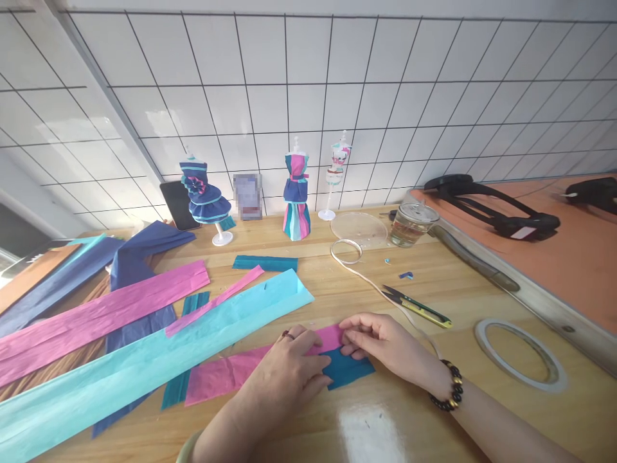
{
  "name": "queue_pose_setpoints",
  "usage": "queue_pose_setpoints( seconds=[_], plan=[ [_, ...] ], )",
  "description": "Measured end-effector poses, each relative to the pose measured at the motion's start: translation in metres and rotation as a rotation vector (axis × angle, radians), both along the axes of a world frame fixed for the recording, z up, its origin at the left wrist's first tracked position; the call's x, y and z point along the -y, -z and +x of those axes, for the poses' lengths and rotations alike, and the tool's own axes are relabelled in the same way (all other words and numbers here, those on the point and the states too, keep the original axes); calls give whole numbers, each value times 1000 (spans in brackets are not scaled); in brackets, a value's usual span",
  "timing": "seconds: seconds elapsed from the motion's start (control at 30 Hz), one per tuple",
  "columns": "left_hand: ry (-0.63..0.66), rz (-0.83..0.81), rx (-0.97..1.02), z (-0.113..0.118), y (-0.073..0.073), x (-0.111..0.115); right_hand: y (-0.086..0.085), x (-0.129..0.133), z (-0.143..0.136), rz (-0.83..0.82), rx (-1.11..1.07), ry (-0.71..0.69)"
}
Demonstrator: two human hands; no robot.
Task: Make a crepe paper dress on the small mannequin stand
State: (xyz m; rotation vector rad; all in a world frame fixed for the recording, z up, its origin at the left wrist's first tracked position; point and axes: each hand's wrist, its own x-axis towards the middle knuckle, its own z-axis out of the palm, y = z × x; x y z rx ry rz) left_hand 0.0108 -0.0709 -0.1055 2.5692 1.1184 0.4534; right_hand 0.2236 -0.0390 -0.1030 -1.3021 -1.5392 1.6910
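Observation:
A pink strip (226, 374) lies across the front of the wooden table, its right end overlapping a teal piece (348, 369). My left hand (294, 366) rests on the pink strip near that overlap, fingers bent and somewhat apart, pressing on the material. At the strip's right end, my right hand (373, 341) has its thumb and fingers closed on the pink edge, just above the teal piece. Yellow-handled snips (427, 310) lie beyond my right hand. A wide light-blue strip (193, 334) stretches across the left side.
Three small dress forms, one in a blue dress (208, 202), stand by the tiled wall. A lidded glass cup (409, 225) is at the back right. A roll of tape (520, 355) lies to the right. More coloured strips cover the left.

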Motion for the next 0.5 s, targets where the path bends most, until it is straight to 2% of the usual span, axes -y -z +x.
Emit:
queue_pose_setpoints(
  seconds=[0.33, 0.5],
  plan=[
    [5, 2, -17, 2, -7, -2, -5, -1, -4, 12, -1, 17],
    [3, 5, -14, 2, -5, -2, -7, -1, -3, 1, -17, 10]
  ],
)
